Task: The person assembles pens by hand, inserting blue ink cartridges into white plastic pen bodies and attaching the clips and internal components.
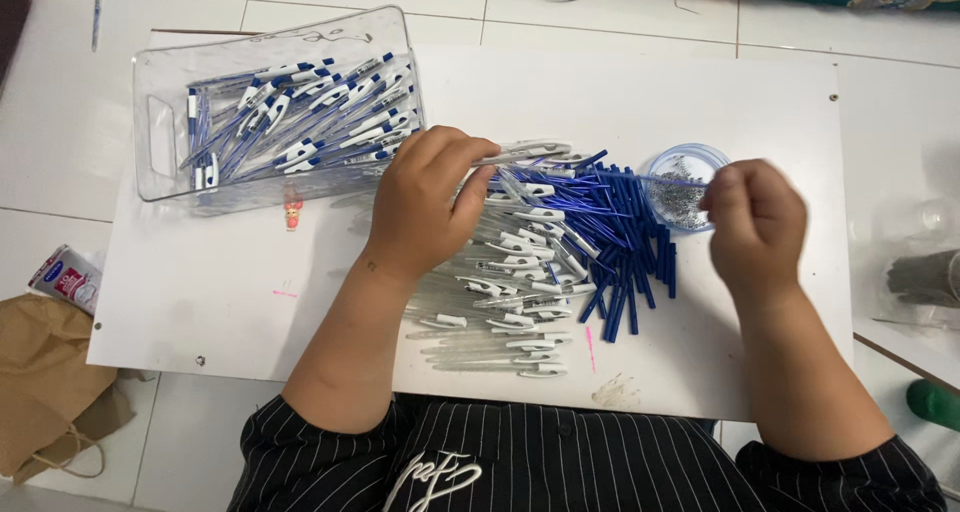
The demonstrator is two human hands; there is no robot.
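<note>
The left hand point(432, 200) is closed around a clear plastic pen barrel with a white clip point(525, 152), gripping it by one end so the rest sticks out level toward the right. The right hand point(755, 222) is pinched narrow, thumb and fingertips together on the far end of a thin blue ink refill point(640, 179), which runs as a fine straight line from the barrel's mouth across to that hand. Both are held just above the middle of the white board point(200, 302), over a loose heap of clear barrels with white clips point(510, 292) and, touching its right side, a pile of short dark blue pen parts point(625, 242). A small round clear cup of tiny metal springs point(683, 187) sits just beside the right hand. At the board's far left corner stands a clear plastic tray of assembled blue-and-white pens point(280, 112).
</note>
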